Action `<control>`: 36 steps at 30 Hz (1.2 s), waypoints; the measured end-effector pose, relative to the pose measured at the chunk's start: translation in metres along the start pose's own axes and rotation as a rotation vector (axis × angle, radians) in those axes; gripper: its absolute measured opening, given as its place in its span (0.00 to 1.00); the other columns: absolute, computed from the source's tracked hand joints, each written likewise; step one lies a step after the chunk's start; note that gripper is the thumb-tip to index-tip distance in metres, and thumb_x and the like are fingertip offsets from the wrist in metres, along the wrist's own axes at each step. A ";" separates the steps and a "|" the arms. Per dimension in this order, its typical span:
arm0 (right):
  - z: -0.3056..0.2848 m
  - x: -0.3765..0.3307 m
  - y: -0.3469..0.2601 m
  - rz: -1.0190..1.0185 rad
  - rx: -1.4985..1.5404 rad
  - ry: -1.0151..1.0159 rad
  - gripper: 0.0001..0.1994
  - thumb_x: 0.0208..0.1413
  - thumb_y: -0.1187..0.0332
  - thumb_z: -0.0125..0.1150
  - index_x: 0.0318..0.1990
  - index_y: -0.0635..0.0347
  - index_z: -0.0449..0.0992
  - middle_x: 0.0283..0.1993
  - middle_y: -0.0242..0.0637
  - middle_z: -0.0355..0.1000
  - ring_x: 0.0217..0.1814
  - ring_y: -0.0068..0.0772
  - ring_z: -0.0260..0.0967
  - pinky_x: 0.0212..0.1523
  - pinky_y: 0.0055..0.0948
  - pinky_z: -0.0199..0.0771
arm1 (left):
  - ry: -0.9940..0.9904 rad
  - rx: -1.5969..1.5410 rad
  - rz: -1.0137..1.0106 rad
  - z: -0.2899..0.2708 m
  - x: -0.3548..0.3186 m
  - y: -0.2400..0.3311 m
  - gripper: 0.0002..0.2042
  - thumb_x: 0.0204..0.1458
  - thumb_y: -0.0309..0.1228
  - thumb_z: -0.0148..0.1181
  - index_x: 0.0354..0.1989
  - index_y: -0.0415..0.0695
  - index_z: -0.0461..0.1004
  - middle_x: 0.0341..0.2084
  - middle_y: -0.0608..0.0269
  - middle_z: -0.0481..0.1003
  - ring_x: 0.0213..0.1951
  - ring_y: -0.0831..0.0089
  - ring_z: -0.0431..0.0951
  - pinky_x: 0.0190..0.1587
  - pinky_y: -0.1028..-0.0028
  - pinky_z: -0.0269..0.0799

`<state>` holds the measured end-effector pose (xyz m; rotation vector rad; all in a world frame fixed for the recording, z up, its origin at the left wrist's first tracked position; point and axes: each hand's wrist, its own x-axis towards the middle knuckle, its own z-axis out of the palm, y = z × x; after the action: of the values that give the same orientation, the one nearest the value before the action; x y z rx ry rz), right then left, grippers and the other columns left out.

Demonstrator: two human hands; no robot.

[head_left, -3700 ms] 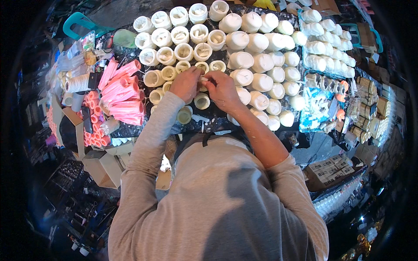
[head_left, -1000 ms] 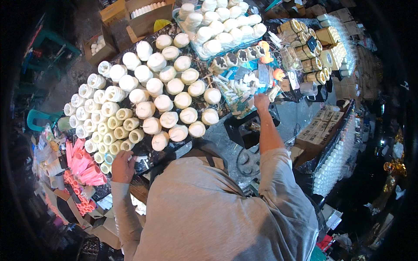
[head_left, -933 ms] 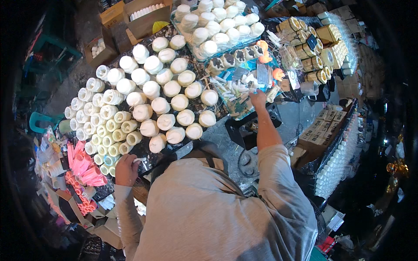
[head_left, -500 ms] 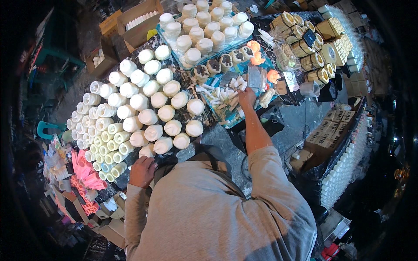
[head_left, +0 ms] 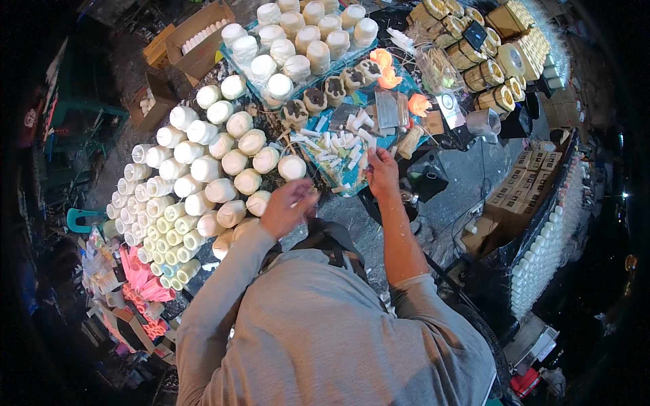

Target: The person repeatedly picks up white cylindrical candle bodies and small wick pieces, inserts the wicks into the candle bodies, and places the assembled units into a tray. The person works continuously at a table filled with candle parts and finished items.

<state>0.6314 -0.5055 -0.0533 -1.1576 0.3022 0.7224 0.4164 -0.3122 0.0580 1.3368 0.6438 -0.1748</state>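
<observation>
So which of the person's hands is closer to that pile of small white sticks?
The right hand: its fingertips reach the white sticks at the pile's right edge. The left hand is below the pile, apart from it.

From my remote feed, the left hand (head_left: 288, 206) was motion-blurred, so I could not tell whether its fingers held anything. The right hand (head_left: 383, 172) showed only its back; whatever its fingertips touched among the small white sticks (head_left: 336, 145) was hidden from me. The grey-sleeved torso (head_left: 332, 331) covered the near edge of the stall and ran out of the bottom of the frame. At the far left, the pink packets (head_left: 139, 284) faded into the dark fisheye rim, too small to make out. Stacked boxes (head_left: 525, 183) on the right bent into shadow.
</observation>
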 end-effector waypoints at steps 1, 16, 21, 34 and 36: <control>0.012 -0.005 0.002 -0.067 -0.084 0.027 0.09 0.66 0.67 0.67 0.47 0.61 0.78 0.37 0.29 0.77 0.33 0.22 0.72 0.38 0.22 0.75 | -0.021 -0.080 -0.046 0.014 0.023 0.004 0.25 0.62 0.34 0.66 0.63 0.35 0.69 0.36 0.59 0.80 0.37 0.72 0.81 0.31 0.73 0.79; -0.015 -0.039 -0.010 0.131 -0.028 0.004 0.07 0.71 0.67 0.58 0.52 0.55 0.76 0.44 0.34 0.75 0.40 0.28 0.71 0.40 0.33 0.74 | 0.039 0.101 0.025 0.050 0.094 -0.008 0.27 0.67 0.33 0.59 0.68 0.31 0.62 0.58 0.48 0.70 0.56 0.63 0.74 0.49 0.63 0.78; 0.046 -0.083 0.005 -0.511 -1.121 -0.209 0.08 0.64 0.73 0.63 0.49 0.60 0.79 0.43 0.43 0.79 0.42 0.43 0.79 0.42 0.37 0.79 | 0.072 -0.910 -0.247 0.060 0.080 -0.022 0.17 0.71 0.40 0.51 0.57 0.40 0.71 0.50 0.56 0.76 0.49 0.58 0.78 0.53 0.62 0.77; -0.039 0.029 0.003 -0.490 -1.576 0.570 0.12 0.60 0.62 0.68 0.43 0.59 0.75 0.49 0.49 0.74 0.45 0.59 0.79 0.44 0.55 0.80 | 0.013 -0.072 -0.283 0.053 0.089 -0.037 0.07 0.65 0.33 0.61 0.44 0.43 0.73 0.26 0.70 0.70 0.23 0.79 0.69 0.29 0.73 0.71; -0.030 0.022 0.004 -0.538 -1.537 0.501 0.12 0.60 0.62 0.67 0.43 0.59 0.75 0.48 0.48 0.74 0.46 0.57 0.79 0.43 0.53 0.80 | -0.021 -0.122 -0.251 0.060 0.088 -0.035 0.07 0.66 0.34 0.60 0.44 0.44 0.73 0.27 0.69 0.72 0.26 0.78 0.72 0.31 0.71 0.72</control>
<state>0.6494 -0.5242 -0.0810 -2.7460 -0.2564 0.0378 0.4920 -0.3565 -0.0127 1.1340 0.7913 -0.3467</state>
